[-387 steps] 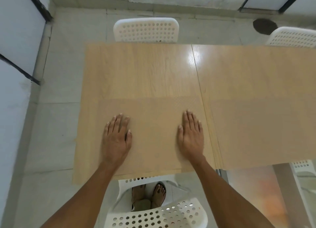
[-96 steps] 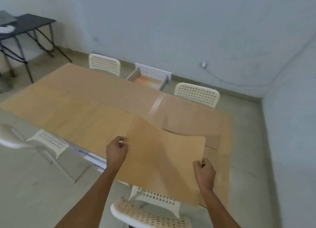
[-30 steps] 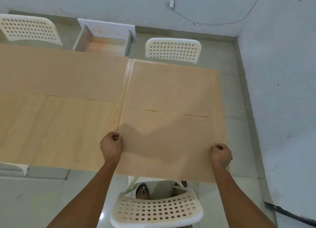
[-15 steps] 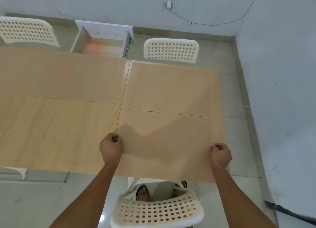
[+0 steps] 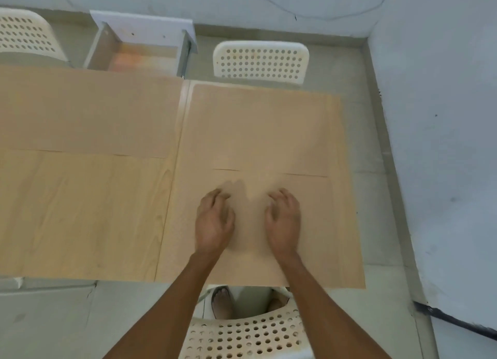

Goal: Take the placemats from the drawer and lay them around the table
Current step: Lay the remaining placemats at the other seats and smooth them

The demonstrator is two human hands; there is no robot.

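Observation:
A tan placemat [image 5: 333, 224] lies flat on the near right part of the wooden table [image 5: 172, 186]. My left hand [image 5: 215, 221] and my right hand [image 5: 285, 218] both rest on its middle, palms down, fingers loosely bent, holding nothing. Another placemat [image 5: 258, 127] lies beyond it at the far right, and one more placemat [image 5: 88, 116] covers the far left. The white drawer [image 5: 139, 49] stands pulled out behind the table; its inside looks bare.
White perforated chairs stand at the far side [image 5: 261, 60], the far left [image 5: 24, 35] and right below me [image 5: 242, 334]. My feet show under the table edge. A grey wall [image 5: 443, 143] runs close along the right. A cable hangs on the back wall.
Both hands have let go of the placemat's side edges and moved inward onto its middle. The mat now lies flat on the table.

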